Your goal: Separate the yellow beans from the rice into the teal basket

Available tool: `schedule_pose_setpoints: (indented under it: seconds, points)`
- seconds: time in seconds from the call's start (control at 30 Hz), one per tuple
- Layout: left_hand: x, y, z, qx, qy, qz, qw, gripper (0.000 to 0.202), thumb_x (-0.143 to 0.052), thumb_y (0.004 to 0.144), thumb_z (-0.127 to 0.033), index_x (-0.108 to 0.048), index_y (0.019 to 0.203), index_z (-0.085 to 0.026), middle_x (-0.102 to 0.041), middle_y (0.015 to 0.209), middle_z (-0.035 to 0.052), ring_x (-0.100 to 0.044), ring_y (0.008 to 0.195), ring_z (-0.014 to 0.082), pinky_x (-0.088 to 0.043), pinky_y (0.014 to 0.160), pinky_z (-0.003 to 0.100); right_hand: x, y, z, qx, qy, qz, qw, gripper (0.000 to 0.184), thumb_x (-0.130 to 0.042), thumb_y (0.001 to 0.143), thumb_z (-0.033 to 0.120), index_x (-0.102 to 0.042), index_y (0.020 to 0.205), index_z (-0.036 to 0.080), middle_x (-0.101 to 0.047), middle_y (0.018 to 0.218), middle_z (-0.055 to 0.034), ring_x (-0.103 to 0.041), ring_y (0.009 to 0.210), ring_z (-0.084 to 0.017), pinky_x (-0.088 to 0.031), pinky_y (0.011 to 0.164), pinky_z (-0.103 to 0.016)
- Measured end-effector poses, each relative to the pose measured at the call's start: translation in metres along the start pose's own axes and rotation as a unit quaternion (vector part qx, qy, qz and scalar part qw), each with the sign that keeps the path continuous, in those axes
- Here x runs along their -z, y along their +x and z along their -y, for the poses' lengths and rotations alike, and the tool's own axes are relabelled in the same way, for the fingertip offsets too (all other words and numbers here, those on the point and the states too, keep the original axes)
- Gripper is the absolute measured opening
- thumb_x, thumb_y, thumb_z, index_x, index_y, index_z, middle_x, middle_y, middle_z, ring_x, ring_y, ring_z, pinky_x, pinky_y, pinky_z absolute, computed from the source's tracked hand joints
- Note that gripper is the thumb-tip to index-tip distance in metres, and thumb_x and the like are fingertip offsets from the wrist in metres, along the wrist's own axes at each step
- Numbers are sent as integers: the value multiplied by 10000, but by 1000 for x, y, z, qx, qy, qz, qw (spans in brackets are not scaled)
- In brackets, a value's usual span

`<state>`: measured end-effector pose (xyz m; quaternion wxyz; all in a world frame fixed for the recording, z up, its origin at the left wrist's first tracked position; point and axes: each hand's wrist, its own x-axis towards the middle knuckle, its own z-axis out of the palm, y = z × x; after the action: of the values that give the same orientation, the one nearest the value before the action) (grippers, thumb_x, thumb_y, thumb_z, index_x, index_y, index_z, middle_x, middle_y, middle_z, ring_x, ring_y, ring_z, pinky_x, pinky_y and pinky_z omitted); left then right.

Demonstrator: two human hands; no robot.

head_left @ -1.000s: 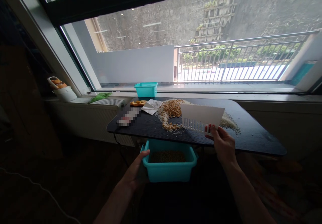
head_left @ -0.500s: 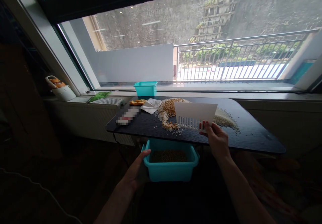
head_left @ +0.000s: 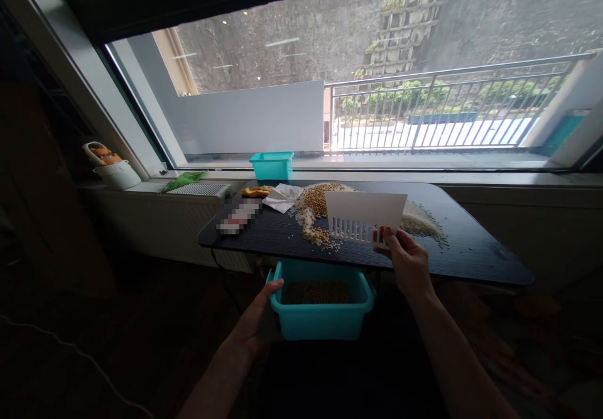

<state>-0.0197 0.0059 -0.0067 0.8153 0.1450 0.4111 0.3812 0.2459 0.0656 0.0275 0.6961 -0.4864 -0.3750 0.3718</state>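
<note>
Two hands at work: the left hand clasps the left side of a bin, thumb over the rim and fingers largely hidden, while the right hand pinches a slotted card by its lower right corner. The bin, dark inside but holding a bean-like layer, lies just below the near edge of the tabletop; the card stands slots-down before heaped beans and pale grains, its contact with the surface unclear. Good handling probably calls for a level bin and a firm, evenly lowered slotted edge.
</note>
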Motion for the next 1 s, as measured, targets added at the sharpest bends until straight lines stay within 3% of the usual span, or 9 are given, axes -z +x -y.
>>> schedule_pose_setpoints:
  seconds: [0.23, 0.5, 0.8, 1.0]
  points:
    - [0, 0, 0, 10, 1, 8, 1000, 606, -578, 734, -440, -443, 1262, -174, -657, 1005, 101, -628, 908, 253, -474, 769, 351, 6, 1, -4, 6, -25, -9, 1000, 337, -690, 640, 471, -679, 799, 174, -663, 729, -19, -627, 689, -158, -570, 550, -260]
    - [-1, -1, 0, 6, 2, -1, 1000, 627, -591, 723, -446, -429, 1270, -184, -664, 960, 78, -630, 901, 252, -472, 778, 355, -3, -2, -4, -9, -27, 19, 999, 350, -691, 629, 476, -683, 797, 170, -667, 730, -22, -626, 693, -168, -568, 542, -264]
    - [-5, -3, -2, 5, 6, -17, 1000, 623, -578, 733, -443, -430, 1279, -183, -670, 937, 75, -636, 879, 242, -478, 756, 338, 7, -2, 0, -19, -4, -11, 1000, 317, -707, 623, 452, -681, 781, 178, -669, 736, -14, -625, 681, -153, -559, 542, -247]
    - [-2, -2, -1, 4, 0, -7, 1000, 630, -575, 737, -432, -418, 1294, -183, -674, 927, 76, -641, 870, 238, -478, 759, 331, -2, -10, -2, -21, -16, 18, 999, 333, -699, 623, 463, -687, 793, 176, -671, 728, -19, -627, 703, -183, -556, 546, -278]
